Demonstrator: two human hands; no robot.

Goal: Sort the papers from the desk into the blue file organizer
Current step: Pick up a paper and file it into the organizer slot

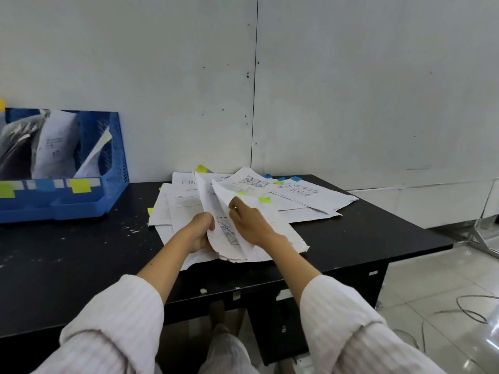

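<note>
1. Papers (pixel 243 201) lie in a loose, overlapping heap at the centre of the frame, on the far middle of the black tabletop (pixel 81 252). Several carry yellow-green or blue sticky tabs (pixel 264 200) at their edges.
2. The left hand (pixel 201 230) grasps the near edge of a raised sheaf of sheets (pixel 216 211), fingers curled round it. The right hand (pixel 248 220) pinches a curled sheet just beside it, apparently leafing one page away from the rest.
3. Risk: the sheets look worn and ragged at their near edges, so a sharp tug could tear one.
4. Risk: the grasped sheets overlap others beneath; lifting them could drag neighbours along or send loose pages toward the tabletop's right edge and onto the floor.
5. Risk: the tabs seem to be the sorting key; if one peels off or stays hidden under another sheet, the page could land in the wrong slot.
6. The blue file organizer (pixel 116 163) stands at the left of the frame, well apart from the heap, already holding some papers, with coloured labels on its front lip. Floppy sheets carried that far could buckle on the way in.
7. The tabletop is dark and speckled with pale flecks. Behind it rises a plain grey panelled wall (pixel 351 90). At the lower right, a pale tiled floor (pixel 432 306) shows a loose cable (pixel 469 311).
</note>
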